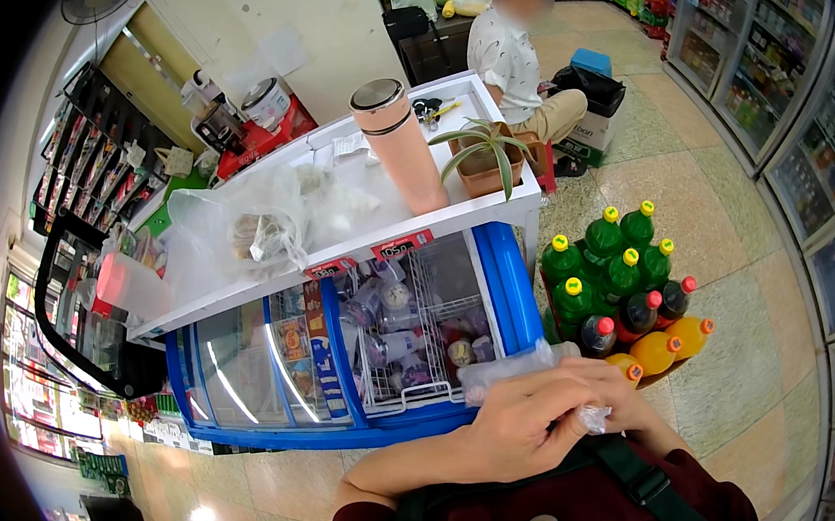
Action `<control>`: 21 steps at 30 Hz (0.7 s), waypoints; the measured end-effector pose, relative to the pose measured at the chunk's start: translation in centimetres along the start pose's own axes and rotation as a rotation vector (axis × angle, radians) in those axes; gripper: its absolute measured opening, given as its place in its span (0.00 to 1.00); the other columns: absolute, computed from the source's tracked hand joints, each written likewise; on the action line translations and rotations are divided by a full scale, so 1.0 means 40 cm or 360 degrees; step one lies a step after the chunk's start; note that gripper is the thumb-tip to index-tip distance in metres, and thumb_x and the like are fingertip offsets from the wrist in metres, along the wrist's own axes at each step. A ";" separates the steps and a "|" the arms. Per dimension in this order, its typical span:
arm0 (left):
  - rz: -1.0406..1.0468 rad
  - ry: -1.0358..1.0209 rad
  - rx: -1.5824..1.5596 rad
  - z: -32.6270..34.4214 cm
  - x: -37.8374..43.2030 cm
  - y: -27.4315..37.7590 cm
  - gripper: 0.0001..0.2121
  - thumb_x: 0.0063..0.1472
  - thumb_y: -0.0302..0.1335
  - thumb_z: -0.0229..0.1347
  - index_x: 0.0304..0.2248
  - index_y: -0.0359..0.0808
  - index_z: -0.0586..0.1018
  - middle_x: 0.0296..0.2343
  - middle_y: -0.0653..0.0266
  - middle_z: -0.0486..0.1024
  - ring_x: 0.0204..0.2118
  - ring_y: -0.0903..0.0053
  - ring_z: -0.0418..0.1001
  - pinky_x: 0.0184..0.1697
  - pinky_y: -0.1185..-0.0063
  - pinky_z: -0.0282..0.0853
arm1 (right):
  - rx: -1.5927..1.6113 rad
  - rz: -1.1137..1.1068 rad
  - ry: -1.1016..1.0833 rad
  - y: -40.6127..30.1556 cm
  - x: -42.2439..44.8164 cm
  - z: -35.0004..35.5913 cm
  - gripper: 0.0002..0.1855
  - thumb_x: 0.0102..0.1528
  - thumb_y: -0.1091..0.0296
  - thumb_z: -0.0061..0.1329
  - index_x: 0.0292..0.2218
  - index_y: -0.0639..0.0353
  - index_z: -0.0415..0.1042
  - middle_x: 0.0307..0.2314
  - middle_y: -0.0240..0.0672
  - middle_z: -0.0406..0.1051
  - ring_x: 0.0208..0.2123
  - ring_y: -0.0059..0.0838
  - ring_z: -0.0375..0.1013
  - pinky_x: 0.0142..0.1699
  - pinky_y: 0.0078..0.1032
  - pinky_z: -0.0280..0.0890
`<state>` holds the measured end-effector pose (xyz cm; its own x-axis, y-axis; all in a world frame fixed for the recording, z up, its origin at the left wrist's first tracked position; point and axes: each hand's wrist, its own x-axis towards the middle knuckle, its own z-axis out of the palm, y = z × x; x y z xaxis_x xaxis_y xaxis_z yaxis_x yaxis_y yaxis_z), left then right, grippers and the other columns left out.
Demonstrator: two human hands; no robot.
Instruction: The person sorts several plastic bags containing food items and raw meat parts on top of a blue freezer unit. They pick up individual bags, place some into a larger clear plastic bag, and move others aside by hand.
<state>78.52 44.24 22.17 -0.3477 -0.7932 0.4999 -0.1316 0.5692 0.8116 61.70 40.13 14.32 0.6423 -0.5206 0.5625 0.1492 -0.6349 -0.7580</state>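
Observation:
Both hands meet close to my chest, over the right end of a blue chest freezer (pixel 518 288). My left hand (pixel 523 416) is gripping a crumpled clear plastic bag (pixel 508 376), whose twisted end (pixel 595 418) pokes out by the fingers. Behind it, partly hidden, my right hand (pixel 607 385) overlaps the left; what its fingers hold cannot be made out. The freezer's lid is slid aside at the right, and wrapped frozen goods (pixel 395 345) lie in its wire baskets. Above the freezer, a white counter (pixel 355 240) carries a pink tumbler (pixel 403 152), a potted plant (pixel 487 159) and plastic bags (pixel 264 230).
Green, dark and orange soda bottles (pixel 622 271) stand packed on the floor, right of the freezer. A person (pixel 511 63) sits low behind the counter beside a box (pixel 586 131). Glass-door fridges (pixel 768 61) line the right side. A rice cooker (pixel 266 102) stands behind the counter.

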 end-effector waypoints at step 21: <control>-0.0897 0.0076 -0.0710 -0.221 -0.151 -0.066 0.12 0.62 0.31 0.44 0.27 0.30 0.70 0.24 0.63 0.71 0.27 0.78 0.73 0.32 0.82 0.66 | 0.0707 0.0148 0.0682 -0.015 -0.046 -0.078 0.18 0.54 0.63 0.39 0.15 0.59 0.63 0.20 0.37 0.62 0.30 0.39 0.64 0.37 0.32 0.59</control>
<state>89.19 45.63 19.69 -0.2961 -0.9548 -0.0268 0.1161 -0.0639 0.9912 58.09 39.69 14.78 0.3226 -0.8037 0.5000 0.4646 -0.3258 -0.8234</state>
